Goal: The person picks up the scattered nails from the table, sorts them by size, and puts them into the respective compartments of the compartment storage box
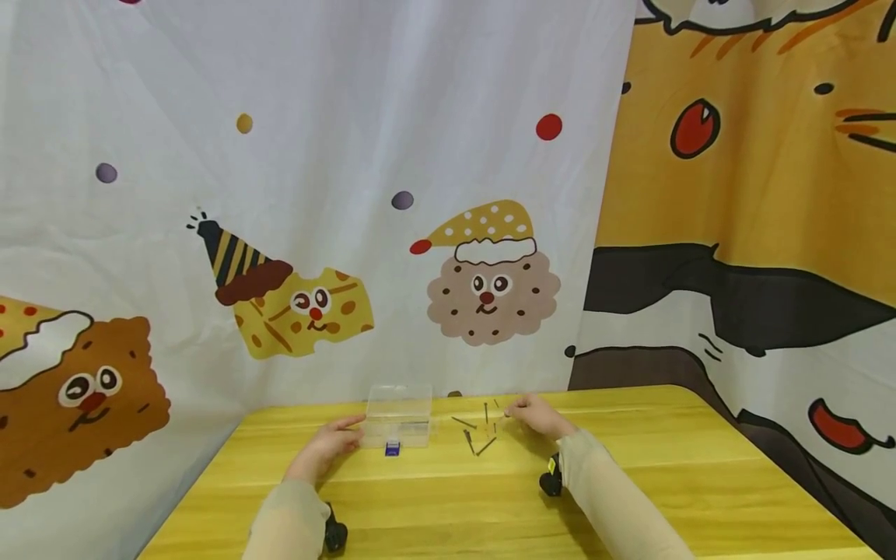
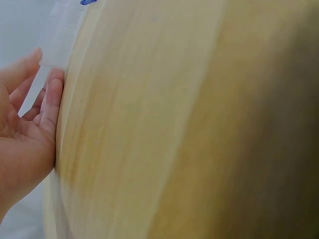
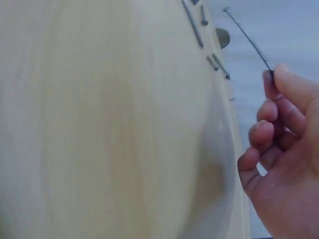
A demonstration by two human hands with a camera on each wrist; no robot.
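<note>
A clear plastic box point(image 1: 395, 434) stands at the table's back with its lid point(image 1: 400, 399) raised and a blue latch point(image 1: 393, 449) at the front. My left hand point(image 1: 329, 447) rests against the box's left side; the left wrist view shows its thumb and fingertips touching the box's end. A long thin screw point(image 3: 249, 41) is pinched by its end between the thumb and index finger of my right hand point(image 3: 291, 144), its head pointing away. Several loose screws point(image 1: 469, 442) of different lengths lie between the box and my right hand.
Everything lies on a yellow wood-grain table point(image 1: 434, 505). A curtain point(image 1: 336, 155) printed with cartoon figures hangs behind the table's back edge. Dark wrist cameras sit below both sleeves.
</note>
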